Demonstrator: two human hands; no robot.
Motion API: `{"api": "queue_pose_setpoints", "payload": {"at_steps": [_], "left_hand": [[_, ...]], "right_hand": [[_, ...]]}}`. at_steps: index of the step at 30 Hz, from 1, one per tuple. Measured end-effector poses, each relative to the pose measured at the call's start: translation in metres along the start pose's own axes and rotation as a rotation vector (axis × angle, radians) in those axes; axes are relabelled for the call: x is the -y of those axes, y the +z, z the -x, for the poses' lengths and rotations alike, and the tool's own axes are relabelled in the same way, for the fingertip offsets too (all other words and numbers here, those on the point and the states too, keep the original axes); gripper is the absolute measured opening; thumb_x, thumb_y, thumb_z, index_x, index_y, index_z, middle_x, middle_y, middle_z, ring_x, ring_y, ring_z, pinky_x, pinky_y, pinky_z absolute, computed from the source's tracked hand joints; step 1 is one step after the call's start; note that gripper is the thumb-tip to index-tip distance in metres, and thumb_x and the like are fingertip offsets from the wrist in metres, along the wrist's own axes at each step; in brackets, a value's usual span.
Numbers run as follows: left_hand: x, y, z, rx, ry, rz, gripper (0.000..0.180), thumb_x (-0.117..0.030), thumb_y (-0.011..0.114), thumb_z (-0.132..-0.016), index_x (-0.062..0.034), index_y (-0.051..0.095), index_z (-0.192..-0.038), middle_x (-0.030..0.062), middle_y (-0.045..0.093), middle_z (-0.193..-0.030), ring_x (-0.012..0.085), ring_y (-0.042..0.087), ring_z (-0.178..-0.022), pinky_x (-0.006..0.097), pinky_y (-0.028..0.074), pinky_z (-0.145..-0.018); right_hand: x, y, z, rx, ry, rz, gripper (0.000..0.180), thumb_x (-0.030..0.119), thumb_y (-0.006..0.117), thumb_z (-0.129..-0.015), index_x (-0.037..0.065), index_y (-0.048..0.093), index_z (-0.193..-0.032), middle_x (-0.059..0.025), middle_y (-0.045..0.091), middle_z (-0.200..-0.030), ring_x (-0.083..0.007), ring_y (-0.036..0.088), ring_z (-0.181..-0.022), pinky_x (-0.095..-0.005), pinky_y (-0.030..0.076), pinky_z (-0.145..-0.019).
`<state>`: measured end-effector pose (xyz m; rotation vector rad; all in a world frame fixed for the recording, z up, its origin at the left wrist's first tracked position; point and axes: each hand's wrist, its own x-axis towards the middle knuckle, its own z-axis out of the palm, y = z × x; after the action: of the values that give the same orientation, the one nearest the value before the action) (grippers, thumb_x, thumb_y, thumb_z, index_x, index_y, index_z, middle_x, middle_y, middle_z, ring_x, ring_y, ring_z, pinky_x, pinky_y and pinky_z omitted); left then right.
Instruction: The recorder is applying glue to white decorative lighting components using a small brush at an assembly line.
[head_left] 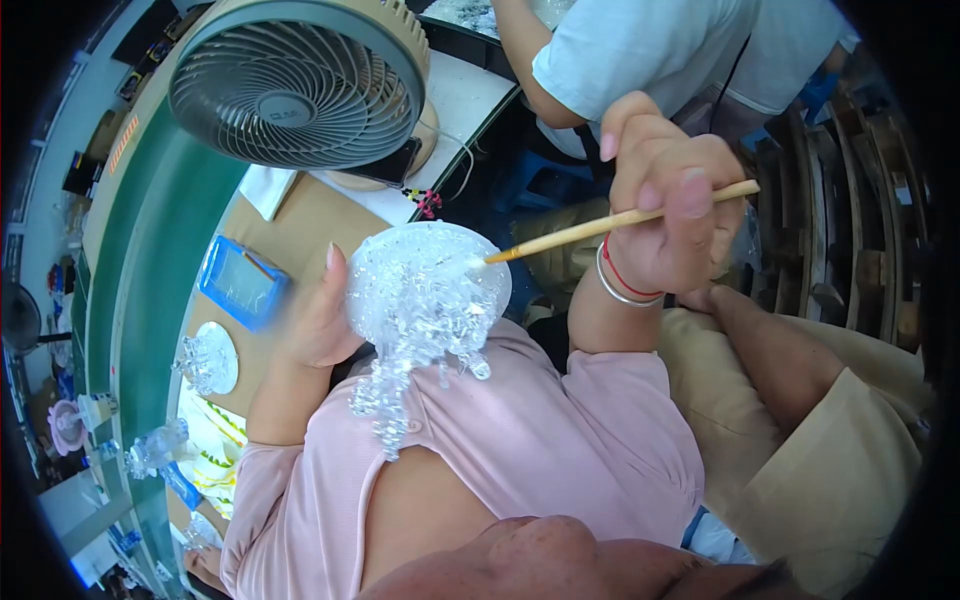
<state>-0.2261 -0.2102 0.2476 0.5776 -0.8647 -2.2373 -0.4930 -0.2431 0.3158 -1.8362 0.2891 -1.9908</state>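
Note:
In my left hand (pixel 325 318) is a clear, glittering ornament (pixel 425 290) with a round disc base and jagged, splash-like strands hanging toward my chest. My thumb and fingers grip the disc's left edge. My right hand (pixel 675 195) pinches a slim paintbrush (pixel 590 230) with a pale wooden handle. Its tip meets the disc near the right rim, where the bristles look whitish. To the left on the table, a blue-rimmed box (pixel 243 283) has a thin stick lying across it. A similar clear ornament (pixel 210 358) rests nearby.
A large round fan (pixel 300 95) stands at the table's far side, with a dark phone (pixel 398 162) by its base. A co-worker in a light shirt (pixel 640 60) is beyond. Wooden pallets (pixel 835 200) and a person's tan-clad leg (pixel 830 450) are at right. A clear bottle (pixel 158 448) is at left.

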Motion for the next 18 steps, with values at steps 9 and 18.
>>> {"api": "queue_pose_setpoints", "payload": {"at_steps": [9,18], "left_hand": [[-0.003,0.004,-0.011,-0.239,-0.117,0.450,0.061,-0.049,0.038,-0.092,-0.0026,0.041,-0.130,0.0158,0.048,-0.129,0.0294,0.048,-0.117,0.044,0.035,-0.101],[0.001,0.002,-0.012,-0.137,-0.016,0.488,0.058,-0.049,0.037,-0.092,-0.0082,0.039,-0.133,0.0139,0.044,-0.133,0.0303,0.044,-0.121,0.046,0.032,-0.103]], "right_hand": [[0.025,0.005,0.012,-0.174,-0.103,0.180,0.021,0.016,0.051,-0.090,0.004,0.049,-0.072,-0.0021,0.048,-0.055,-0.0114,0.044,-0.047,-0.0330,0.042,-0.064],[0.015,0.009,0.014,-0.161,-0.223,0.329,0.015,0.006,0.055,-0.084,-0.003,0.053,-0.071,-0.0091,0.051,-0.063,-0.0196,0.047,-0.053,-0.0334,0.044,-0.055]]}}
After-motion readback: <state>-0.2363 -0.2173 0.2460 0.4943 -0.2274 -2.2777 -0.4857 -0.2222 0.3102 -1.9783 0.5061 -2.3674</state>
